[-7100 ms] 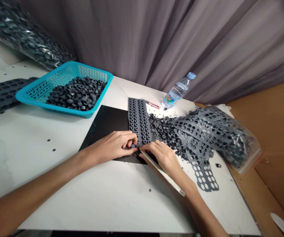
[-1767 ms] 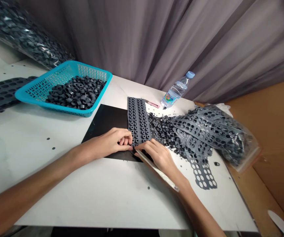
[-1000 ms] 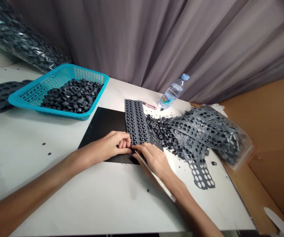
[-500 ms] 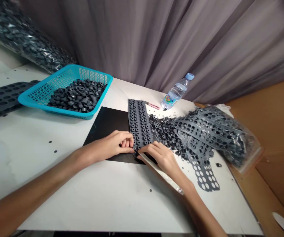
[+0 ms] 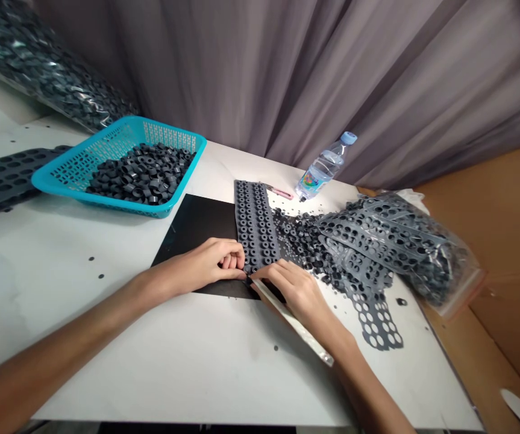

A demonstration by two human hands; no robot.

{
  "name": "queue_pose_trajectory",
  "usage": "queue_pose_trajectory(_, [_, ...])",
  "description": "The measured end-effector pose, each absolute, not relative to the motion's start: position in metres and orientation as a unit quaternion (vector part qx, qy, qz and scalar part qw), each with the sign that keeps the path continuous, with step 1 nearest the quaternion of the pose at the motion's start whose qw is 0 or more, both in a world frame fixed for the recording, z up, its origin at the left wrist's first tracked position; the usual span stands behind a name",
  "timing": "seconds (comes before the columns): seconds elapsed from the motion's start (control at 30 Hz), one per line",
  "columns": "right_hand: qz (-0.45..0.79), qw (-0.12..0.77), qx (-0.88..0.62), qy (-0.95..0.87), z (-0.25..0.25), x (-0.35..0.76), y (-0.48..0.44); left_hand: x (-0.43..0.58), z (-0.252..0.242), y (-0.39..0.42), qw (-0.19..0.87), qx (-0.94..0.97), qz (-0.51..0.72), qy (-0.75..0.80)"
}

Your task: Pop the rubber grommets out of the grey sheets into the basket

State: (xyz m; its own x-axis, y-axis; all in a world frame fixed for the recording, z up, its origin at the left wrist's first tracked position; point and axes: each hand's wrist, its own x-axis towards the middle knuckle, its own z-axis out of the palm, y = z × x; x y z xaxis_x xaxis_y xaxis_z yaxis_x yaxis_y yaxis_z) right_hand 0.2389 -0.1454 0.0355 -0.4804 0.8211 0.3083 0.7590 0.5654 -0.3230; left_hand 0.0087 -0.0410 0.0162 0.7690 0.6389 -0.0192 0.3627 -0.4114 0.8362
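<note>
In the head view, the ring sheet (image 5: 255,223), dark grey and studded with moulded rings, lies at the middle, its left part on the black mat (image 5: 200,220). The right hand (image 5: 296,289) is closed around a slim white-handled tool (image 5: 307,337), its tip at the sheet's near end. The left hand (image 5: 219,259) has its fingers curled, thumb and forefinger beside that tip; whether they pinch a piece is too small to tell.

Work on this sheet looks to be in an early stage: rings fill most rows up to its far end. Finished, it seems, are the loose rings (image 5: 142,175) heaped in the turquoise basket (image 5: 52,185) at far left and the punched-out sheets (image 5: 377,232) at right, next to scattered dark pieces (image 5: 311,247).
</note>
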Motion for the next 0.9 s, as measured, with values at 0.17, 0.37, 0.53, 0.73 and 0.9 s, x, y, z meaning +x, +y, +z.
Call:
queue_pose_trajectory(0.17, [0.039, 0.206, -0.458, -0.864, 0.036, 0.239, -0.144, 0.009, 0.017, -0.041, 0.452, 0.825, 0.153, 0.304])
queue_pose_trajectory(0.37, [-0.02, 0.215, -0.455, -0.864, 0.032, 0.235, -0.144, 0.01, 0.017, -0.041, 0.451, 0.824, 0.15, 0.309])
queue_pose_trajectory(0.53, [-0.061, 0.209, -0.463, -0.859, 0.026, 0.231, -0.144, 0.01, 0.017, -0.041, 0.454, 0.823, 0.15, 0.308])
queue_pose_trajectory(0.73, [-0.112, 0.175, -0.46, -0.863, 0.018, 0.227, -0.144, 0.01, 0.013, -0.041, 0.45, 0.826, 0.153, 0.303])
queue_pose_trajectory(0.9, [-0.143, 0.174, -0.497, -0.838, 0.014, 0.218, -0.146, 0.011, 0.014, -0.04, 0.447, 0.828, 0.149, 0.304])
